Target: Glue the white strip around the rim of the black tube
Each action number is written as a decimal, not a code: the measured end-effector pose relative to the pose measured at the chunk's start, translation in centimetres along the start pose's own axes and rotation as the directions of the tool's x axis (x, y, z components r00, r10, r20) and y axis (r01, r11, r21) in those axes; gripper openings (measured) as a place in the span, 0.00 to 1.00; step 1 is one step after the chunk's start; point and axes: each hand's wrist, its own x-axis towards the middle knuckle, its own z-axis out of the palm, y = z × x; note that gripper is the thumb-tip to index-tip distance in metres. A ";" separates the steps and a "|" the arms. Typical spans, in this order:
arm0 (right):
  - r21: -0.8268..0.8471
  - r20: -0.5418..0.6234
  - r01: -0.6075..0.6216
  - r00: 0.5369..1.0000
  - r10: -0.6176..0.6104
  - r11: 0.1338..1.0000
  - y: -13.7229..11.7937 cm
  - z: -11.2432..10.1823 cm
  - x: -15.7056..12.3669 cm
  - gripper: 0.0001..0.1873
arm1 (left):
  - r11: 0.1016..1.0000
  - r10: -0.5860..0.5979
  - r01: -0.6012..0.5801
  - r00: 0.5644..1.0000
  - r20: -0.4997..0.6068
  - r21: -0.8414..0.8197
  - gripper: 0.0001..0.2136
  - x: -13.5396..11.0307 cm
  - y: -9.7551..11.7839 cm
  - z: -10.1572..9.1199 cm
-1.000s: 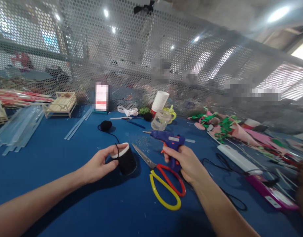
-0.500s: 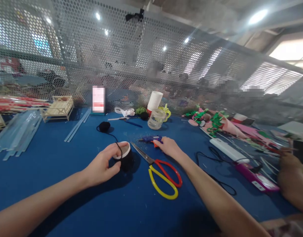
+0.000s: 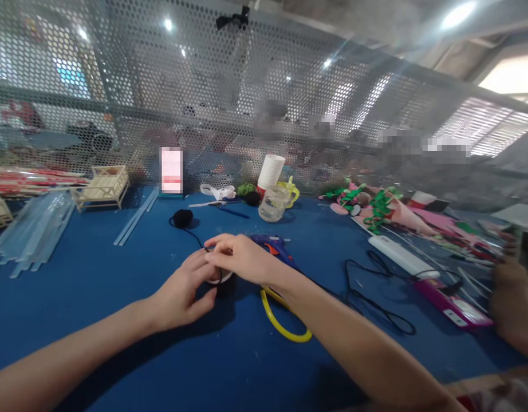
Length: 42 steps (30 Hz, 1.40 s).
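My left hand point(image 3: 178, 294) is closed around a small paper cup point(image 3: 224, 278) with a white rim and black yarn wrapped about its side; much of it is hidden by both hands. Over the cup's top, my right hand point(image 3: 243, 258) has its fingers pinched at the strand of black yarn, against my left fingers. That strand runs back to a black yarn ball point(image 3: 183, 217). Behind my right wrist lies a blue glue gun point(image 3: 276, 247) with an orange trigger. Scissors lie under my right forearm, with their yellow handle point(image 3: 296, 337) showing.
At the back stand a clear plastic jar point(image 3: 273, 205), stacked white cups point(image 3: 271, 170) and a screen point(image 3: 172, 170). Pale strips point(image 3: 40, 229) and a small rack point(image 3: 103, 186) lie left. To the right are a power strip point(image 3: 450, 303), cables, craft flowers point(image 3: 378, 209) and another person's hand point(image 3: 515, 303).
My right hand has let go of the glue gun and moved left to the cup and yarn. The glue gun stays on the table. My left hand keeps the cup nearly in place.
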 end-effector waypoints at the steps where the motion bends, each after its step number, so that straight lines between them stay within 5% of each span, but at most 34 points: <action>1: 0.105 -0.025 -0.030 0.999 0.032 0.994 0.2 -0.2 -0.2 0.11 | 0.999 -0.022 0.023 1.000 0.010 -0.038 0.04 0.0 -0.1 -0.1; 6: 0.431 -0.177 -0.042 0.976 0.130 0.901 1.5 -0.8 -2.0 0.06 | 0.875 -0.240 0.266 0.964 0.116 -0.405 0.02 0.2 -0.4 -0.4; 13: 0.462 -0.276 -0.015 0.948 0.160 0.887 2.3 -0.7 -4.2 0.09 | 0.621 -0.274 0.345 0.937 0.217 -0.704 0.04 0.5 0.1 -0.6; 24: 0.305 -0.319 0.034 0.945 0.068 0.952 2.2 -0.6 -5.9 0.09 | 0.602 -0.281 0.396 0.918 0.281 -0.694 0.04 0.5 0.3 -0.7; 42: 0.573 -0.255 -0.033 0.942 0.217 0.819 3.1 0.4 -5.8 0.11 | 0.403 -0.227 0.382 0.922 0.314 -0.831 0.09 0.3 0.4 -0.9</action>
